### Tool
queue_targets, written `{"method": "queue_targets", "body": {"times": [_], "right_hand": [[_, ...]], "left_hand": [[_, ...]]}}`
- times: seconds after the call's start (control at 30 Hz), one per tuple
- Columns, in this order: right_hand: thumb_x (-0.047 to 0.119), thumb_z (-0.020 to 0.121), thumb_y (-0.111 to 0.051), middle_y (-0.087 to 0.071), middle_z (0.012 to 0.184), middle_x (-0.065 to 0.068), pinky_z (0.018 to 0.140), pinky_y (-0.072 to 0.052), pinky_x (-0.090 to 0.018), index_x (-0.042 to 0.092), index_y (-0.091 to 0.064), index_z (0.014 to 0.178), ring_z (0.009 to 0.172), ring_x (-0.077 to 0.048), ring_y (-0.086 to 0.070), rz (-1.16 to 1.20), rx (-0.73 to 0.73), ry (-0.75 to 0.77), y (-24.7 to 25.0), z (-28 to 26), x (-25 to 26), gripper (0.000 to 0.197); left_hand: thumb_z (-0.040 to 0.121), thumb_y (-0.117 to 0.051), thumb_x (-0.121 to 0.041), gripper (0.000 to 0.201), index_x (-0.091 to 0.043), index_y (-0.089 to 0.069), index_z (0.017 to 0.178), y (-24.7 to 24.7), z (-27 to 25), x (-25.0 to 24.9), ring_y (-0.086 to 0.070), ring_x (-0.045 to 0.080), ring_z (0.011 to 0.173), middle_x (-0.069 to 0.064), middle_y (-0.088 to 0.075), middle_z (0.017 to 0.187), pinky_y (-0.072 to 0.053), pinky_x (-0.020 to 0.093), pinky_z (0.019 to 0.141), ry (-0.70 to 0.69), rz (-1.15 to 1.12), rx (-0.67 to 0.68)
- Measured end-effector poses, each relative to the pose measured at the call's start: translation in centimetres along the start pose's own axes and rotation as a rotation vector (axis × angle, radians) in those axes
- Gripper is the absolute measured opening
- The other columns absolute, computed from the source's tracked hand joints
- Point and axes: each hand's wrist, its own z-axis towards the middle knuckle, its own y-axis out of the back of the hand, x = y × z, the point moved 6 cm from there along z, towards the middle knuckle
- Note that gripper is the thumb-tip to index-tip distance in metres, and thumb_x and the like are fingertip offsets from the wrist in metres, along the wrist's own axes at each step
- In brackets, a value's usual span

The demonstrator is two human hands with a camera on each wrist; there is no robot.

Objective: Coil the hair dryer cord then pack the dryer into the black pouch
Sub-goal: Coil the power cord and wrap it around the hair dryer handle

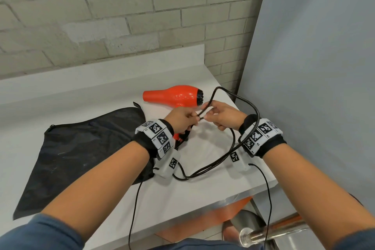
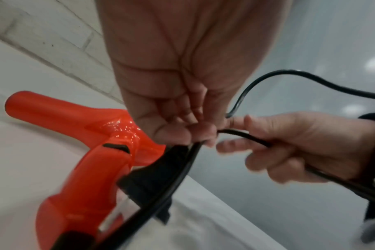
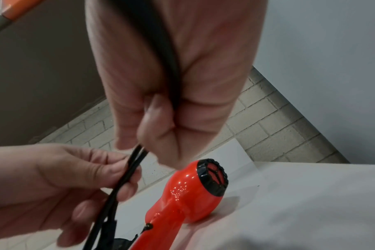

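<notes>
Left hand [image 1: 182, 119] grip clenched on black cord [image 1: 233, 95], strands pinched at fingertips. Right hand [image 1: 223, 115] pinches same cord, loop arching over right wrist. Orange hair dryer [image 1: 174, 97] lies on white counter [image 1: 81, 95], black pouch [image 1: 81, 148] flat beside it.

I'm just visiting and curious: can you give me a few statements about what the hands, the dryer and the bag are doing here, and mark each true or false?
1. Both the left hand and the right hand hold the black cord. True.
2. The orange hair dryer is already inside the black pouch. False: it lies on the white counter beside the pouch.
3. The pouch lies flat on the counter. True.
4. The cord is fully coiled. False: loose loops sag onto the counter.
</notes>
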Motion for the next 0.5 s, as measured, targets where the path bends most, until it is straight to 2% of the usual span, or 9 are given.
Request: {"method": "queue_targets", "body": {"times": [0.03, 0.07, 0.1, 0.17, 0.23, 0.3, 0.33, 0.4, 0.5], "right_hand": [[0.015, 0.091, -0.052, -0.040, 0.065, 0.000, 0.041, -0.034, -0.020, 0.022, -0.051, 0.099, 0.045, -0.011, -0.036, -0.108, 0.002, -0.038, 0.1, -0.1, -0.4, 0.011], [0.016, 0.091, -0.051, -0.043, 0.064, -0.001, 0.040, -0.036, -0.020, 0.019, -0.052, 0.095, 0.044, -0.013, -0.040, -0.222, 0.002, -0.077, 0.2, -0.1, -0.7, 0.005], [0.015, 0.091, -0.048, -0.045, 0.062, -0.001, 0.038, -0.037, -0.018, 0.015, -0.055, 0.085, 0.041, -0.012, -0.043, -0.318, -0.009, -0.112, 0.3, -0.2, -1.1, 0.009], [0.010, 0.089, -0.045, -0.047, 0.063, -0.001, 0.032, -0.035, -0.012, 0.009, -0.061, 0.075, 0.045, -0.011, -0.044, -0.414, -0.066, -0.155, 1.0, -0.1, -2.0, 0.021], [0.012, 0.090, -0.045, -0.046, 0.068, -0.002, 0.034, -0.038, -0.011, 0.004, -0.064, 0.086, 0.052, -0.010, -0.040, -0.447, -0.151, -0.179, 1.9, -0.3, -2.4, 0.021], [0.015, 0.092, -0.044, -0.047, 0.074, -0.007, 0.039, -0.036, -0.017, 0.003, -0.059, 0.089, 0.053, -0.012, -0.039, -0.445, -0.206, -0.210, 2.5, -0.4, -2.7, 0.020], [0.016, 0.092, -0.044, -0.047, 0.075, -0.009, 0.043, -0.035, -0.020, 0.004, -0.055, 0.086, 0.053, -0.013, -0.038, -0.434, -0.215, -0.220, 2.7, -0.4, -2.7, 0.018], [0.016, 0.091, -0.044, -0.044, 0.070, -0.009, 0.044, -0.034, -0.024, 0.005, -0.050, 0.080, 0.051, -0.016, -0.038, -0.335, -0.216, -0.212, 2.8, -0.4, -2.5, 0.016], [0.012, 0.091, -0.047, -0.040, 0.066, -0.004, 0.042, -0.036, -0.022, 0.013, -0.047, 0.067, 0.051, -0.015, -0.037, -0.003, -0.192, -0.162, 2.6, -0.6, -1.7, 0.023]], "left_hand": [[0.090, -0.053, -0.019, 0.022, -0.020, -0.052, 0.068, 0.7, 0.0, 0.1, -0.047, 0.000, 0.039, -0.002, -0.054, 0.059, -0.039, 0.013, 0.040, -0.005, -0.025, -0.089], [0.090, -0.052, -0.018, 0.023, -0.020, -0.051, 0.068, 1.6, 0.0, 0.1, -0.048, -0.001, 0.036, -0.003, -0.054, 0.059, -0.040, 0.013, 0.041, -0.010, -0.070, -0.175], [0.091, -0.051, -0.016, 0.023, -0.019, -0.050, 0.068, 2.3, -0.2, 0.0, -0.049, -0.003, 0.036, -0.003, -0.054, 0.059, -0.042, 0.015, 0.043, -0.024, -0.124, -0.243], [0.092, -0.048, -0.013, 0.024, -0.018, -0.049, 0.069, 3.2, -0.7, -0.6, -0.052, -0.003, 0.040, -0.002, -0.056, 0.064, -0.046, 0.016, 0.047, -0.070, -0.224, -0.286], [0.094, -0.044, -0.011, 0.024, -0.017, -0.049, 0.070, 3.2, -1.5, -1.6, -0.054, -0.002, 0.044, -0.001, -0.058, 0.069, -0.048, 0.017, 0.050, -0.108, -0.316, -0.239], [0.095, -0.042, -0.010, 0.025, -0.016, -0.049, 0.072, 2.4, -2.4, -2.4, -0.055, 0.000, 0.045, -0.001, -0.058, 0.071, -0.048, 0.018, 0.051, -0.125, -0.371, -0.171], [0.095, -0.041, -0.010, 0.025, -0.015, -0.048, 0.071, 1.7, -2.7, -2.6, -0.056, 0.000, 0.045, 0.000, -0.058, 0.071, -0.047, 0.017, 0.050, -0.120, -0.382, -0.134], [0.095, -0.041, -0.011, 0.024, -0.015, -0.047, 0.072, -0.1, -2.7, -2.4, -0.056, 0.000, 0.045, 0.000, -0.058, 0.073, -0.045, 0.015, 0.047, -0.081, -0.357, -0.072], [0.095, -0.037, -0.010, 0.024, -0.015, -0.048, 0.074, -2.4, -2.1, -0.9, -0.057, -0.001, 0.046, -0.001, -0.059, 0.074, -0.044, 0.017, 0.051, 0.010, -0.272, -0.010]]}}
